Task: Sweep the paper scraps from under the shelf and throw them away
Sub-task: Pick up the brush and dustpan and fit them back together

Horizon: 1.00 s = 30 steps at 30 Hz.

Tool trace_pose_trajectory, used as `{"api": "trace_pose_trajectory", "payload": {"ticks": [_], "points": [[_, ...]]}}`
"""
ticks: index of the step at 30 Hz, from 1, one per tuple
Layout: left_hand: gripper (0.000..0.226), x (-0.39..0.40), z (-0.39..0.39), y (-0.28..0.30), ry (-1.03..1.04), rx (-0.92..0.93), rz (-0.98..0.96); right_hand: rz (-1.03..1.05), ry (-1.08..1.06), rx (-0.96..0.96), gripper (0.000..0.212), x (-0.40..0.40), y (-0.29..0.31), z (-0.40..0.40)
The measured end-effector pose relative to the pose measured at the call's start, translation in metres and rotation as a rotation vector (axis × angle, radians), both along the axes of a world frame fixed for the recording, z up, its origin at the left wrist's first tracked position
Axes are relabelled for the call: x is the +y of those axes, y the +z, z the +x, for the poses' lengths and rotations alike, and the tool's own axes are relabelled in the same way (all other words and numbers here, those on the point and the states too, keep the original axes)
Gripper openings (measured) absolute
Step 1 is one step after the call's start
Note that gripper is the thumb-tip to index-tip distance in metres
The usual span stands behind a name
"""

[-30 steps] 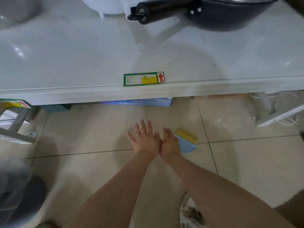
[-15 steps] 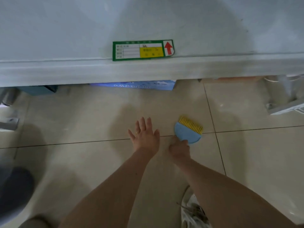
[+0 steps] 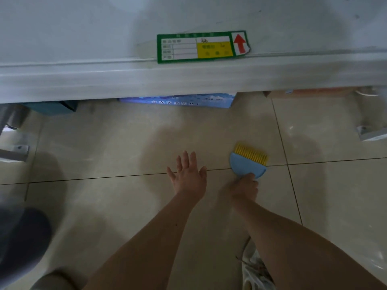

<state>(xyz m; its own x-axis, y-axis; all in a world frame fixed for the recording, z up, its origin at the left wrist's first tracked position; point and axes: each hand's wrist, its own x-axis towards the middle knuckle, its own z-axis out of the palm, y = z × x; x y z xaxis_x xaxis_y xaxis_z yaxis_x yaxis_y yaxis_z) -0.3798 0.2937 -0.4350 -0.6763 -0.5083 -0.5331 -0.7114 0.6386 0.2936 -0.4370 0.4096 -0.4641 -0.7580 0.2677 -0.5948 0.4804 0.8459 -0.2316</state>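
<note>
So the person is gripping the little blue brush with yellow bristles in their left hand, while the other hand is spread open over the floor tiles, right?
Not quite: the head view shows the right hand gripping the blue brush with yellow bristles. It is the left hand that is spread open over the floor tiles.

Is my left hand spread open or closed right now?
Spread open: the left hand hovers flat, fingers fanned, holding nothing, while the right hand grips the blue brush.
</note>
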Motion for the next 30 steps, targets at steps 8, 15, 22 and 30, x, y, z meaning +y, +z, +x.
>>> {"api": "trace_pose_trajectory", "payload": {"ticks": [8, 15, 22, 30], "points": [[0.06, -0.018, 0.019, 0.024, 0.072, 0.013, -0.004, -0.191, -0.076, -0.194, 0.053, -0.027, 0.023, 0.02], [0.06, -0.051, 0.049, 0.069, 0.161, 0.054, -0.072, -0.286, 0.163, -0.272, 0.037, -0.073, 0.08, 0.053], [0.059, -0.093, 0.1, 0.13, 0.279, 0.131, -0.133, -0.487, 0.284, -0.153, 0.033, -0.156, 0.141, 0.109], [0.059, -0.155, 0.201, 0.214, 0.503, 0.231, -0.285, -0.576, 0.493, -0.084, 0.034, -0.23, 0.236, 0.193]]}}
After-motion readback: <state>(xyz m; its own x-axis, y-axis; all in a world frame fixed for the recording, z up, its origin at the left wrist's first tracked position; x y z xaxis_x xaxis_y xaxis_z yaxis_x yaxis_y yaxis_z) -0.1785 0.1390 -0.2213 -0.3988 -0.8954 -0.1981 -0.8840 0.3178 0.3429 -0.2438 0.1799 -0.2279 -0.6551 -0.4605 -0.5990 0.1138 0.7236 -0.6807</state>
